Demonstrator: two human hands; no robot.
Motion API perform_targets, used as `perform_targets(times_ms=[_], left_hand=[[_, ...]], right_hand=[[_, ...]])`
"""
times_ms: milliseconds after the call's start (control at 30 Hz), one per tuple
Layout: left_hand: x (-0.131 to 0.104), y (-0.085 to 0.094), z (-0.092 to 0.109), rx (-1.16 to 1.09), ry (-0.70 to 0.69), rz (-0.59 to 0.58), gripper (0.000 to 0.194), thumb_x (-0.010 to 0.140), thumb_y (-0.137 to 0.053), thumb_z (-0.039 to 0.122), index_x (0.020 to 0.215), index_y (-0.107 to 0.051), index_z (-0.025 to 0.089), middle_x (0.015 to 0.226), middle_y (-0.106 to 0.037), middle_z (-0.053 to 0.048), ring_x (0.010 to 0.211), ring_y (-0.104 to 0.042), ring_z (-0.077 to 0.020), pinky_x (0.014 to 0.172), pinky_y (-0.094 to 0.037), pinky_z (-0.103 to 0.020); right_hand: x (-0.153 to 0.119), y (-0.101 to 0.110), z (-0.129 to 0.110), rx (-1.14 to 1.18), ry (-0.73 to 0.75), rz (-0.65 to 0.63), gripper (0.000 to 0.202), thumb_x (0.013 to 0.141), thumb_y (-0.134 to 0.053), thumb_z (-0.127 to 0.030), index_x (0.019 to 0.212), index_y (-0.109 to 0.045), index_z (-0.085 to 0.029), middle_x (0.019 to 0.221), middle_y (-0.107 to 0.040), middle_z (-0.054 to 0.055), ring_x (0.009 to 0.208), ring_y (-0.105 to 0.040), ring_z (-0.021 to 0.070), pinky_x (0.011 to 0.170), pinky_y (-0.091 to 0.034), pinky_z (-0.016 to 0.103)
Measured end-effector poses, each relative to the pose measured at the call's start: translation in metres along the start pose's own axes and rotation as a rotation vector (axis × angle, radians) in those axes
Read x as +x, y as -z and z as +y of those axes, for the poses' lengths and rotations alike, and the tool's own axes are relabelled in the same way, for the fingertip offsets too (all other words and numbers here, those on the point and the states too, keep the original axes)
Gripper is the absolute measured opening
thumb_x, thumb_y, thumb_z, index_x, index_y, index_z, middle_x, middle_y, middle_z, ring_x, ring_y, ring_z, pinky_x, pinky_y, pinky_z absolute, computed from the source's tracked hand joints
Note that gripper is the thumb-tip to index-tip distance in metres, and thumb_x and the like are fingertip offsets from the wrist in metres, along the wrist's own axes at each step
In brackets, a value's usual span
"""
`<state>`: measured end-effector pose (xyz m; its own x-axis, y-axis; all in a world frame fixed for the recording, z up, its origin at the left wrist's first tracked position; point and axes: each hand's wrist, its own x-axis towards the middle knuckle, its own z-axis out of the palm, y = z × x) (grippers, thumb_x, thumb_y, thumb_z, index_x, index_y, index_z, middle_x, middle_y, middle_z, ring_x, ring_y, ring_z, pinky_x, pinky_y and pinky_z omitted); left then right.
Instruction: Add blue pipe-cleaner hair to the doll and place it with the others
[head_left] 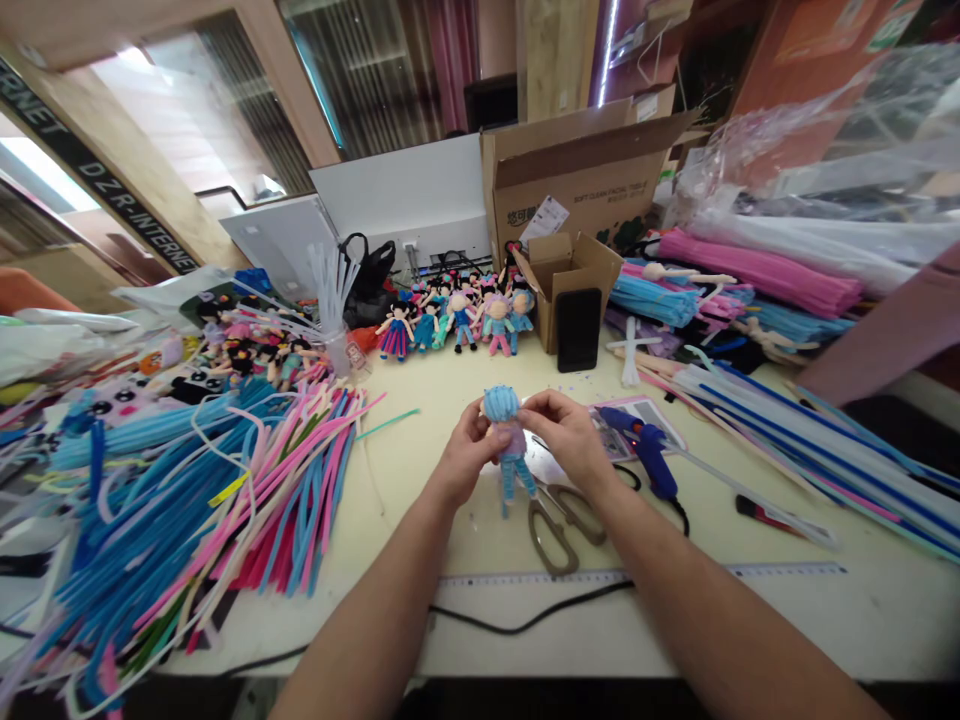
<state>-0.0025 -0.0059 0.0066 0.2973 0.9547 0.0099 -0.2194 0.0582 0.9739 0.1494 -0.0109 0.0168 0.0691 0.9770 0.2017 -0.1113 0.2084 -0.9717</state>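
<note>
Between my two hands is a small pipe-cleaner doll (513, 465) with blue hair, a lilac top and blue striped legs. My left hand (471, 450) grips it at the side of the head and upper body. The fingers of my right hand (566, 430) pinch at the other side of the blue head; what exactly they pinch is too small to make out. Just below the doll lie scissors (555, 535) with olive-coloured handles. A blue glue gun (649, 450) rests to the right of my right hand, partly over a pink-edged sheet (675, 430).
Bundles of pipe cleaners (292, 490) spread over the left side, with more (817, 430) on the right. Finished dolls (457, 315) stand at the back beside a small cardboard box (566, 275) and black phone (578, 330). A ruler (780, 570) and black cable (517, 630) lie in front.
</note>
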Motion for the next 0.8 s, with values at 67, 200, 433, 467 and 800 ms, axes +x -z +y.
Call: perform_targets(times_ms=[67, 200, 433, 467, 800], left_hand=[[-0.0003, 0.0004, 0.0002, 0.012, 0.006, -0.031, 0.057, 0.067, -0.075, 0.035, 0.118, -0.051, 0.022, 0.086, -0.060, -0.001, 0.066, -0.053, -0.0105, 0.054, -0.038, -0.021], [0.0003, 0.0019, -0.0005, 0.011, 0.000, -0.058, 0.054, 0.068, -0.075, 0.034, 0.115, -0.052, 0.022, 0.078, -0.056, 0.002, 0.062, -0.049, -0.0090, 0.050, -0.035, -0.020], [0.0008, 0.0012, 0.0001, 0.034, -0.034, -0.064, 0.053, 0.069, -0.074, 0.033, 0.115, -0.052, 0.020, 0.077, -0.055, 0.001, 0.061, -0.047, -0.0088, 0.050, -0.034, -0.020], [0.0005, 0.0009, 0.0004, 0.035, -0.035, -0.063, 0.054, 0.069, -0.074, 0.033, 0.116, -0.052, 0.020, 0.079, -0.056, 0.001, 0.062, -0.048, -0.0089, 0.051, -0.034, -0.020], [-0.0009, -0.0007, -0.0008, 0.003, -0.013, -0.041, 0.056, 0.066, -0.076, 0.035, 0.114, -0.051, 0.020, 0.087, -0.061, -0.002, 0.069, -0.054, -0.0112, 0.056, -0.038, -0.021]], right_hand=[[0.0002, 0.0002, 0.0005, 0.019, -0.006, -0.003, 0.020, 0.068, -0.070, -0.036, 0.068, -0.059, -0.019, 0.062, -0.054, -0.003, 0.058, -0.046, 0.0121, 0.055, -0.037, 0.025], [0.0003, 0.0010, 0.0008, 0.026, -0.006, -0.012, 0.020, 0.067, -0.071, -0.034, 0.067, -0.059, -0.019, 0.062, -0.054, -0.003, 0.058, -0.046, 0.0117, 0.056, -0.036, 0.025], [0.0016, 0.0020, 0.0034, 0.027, -0.010, -0.045, 0.019, 0.067, -0.071, -0.032, 0.069, -0.059, -0.019, 0.064, -0.057, -0.002, 0.061, -0.049, 0.0129, 0.058, -0.039, 0.026], [0.0017, 0.0022, 0.0036, 0.015, -0.005, -0.045, 0.019, 0.067, -0.071, -0.033, 0.069, -0.058, -0.019, 0.064, -0.057, -0.002, 0.061, -0.049, 0.0130, 0.058, -0.039, 0.026], [-0.0025, 0.0002, -0.0010, -0.246, 0.171, -0.012, 0.007, 0.073, -0.060, -0.024, 0.071, -0.055, -0.020, 0.065, -0.055, -0.003, 0.062, -0.048, 0.0129, 0.060, -0.040, 0.026]])
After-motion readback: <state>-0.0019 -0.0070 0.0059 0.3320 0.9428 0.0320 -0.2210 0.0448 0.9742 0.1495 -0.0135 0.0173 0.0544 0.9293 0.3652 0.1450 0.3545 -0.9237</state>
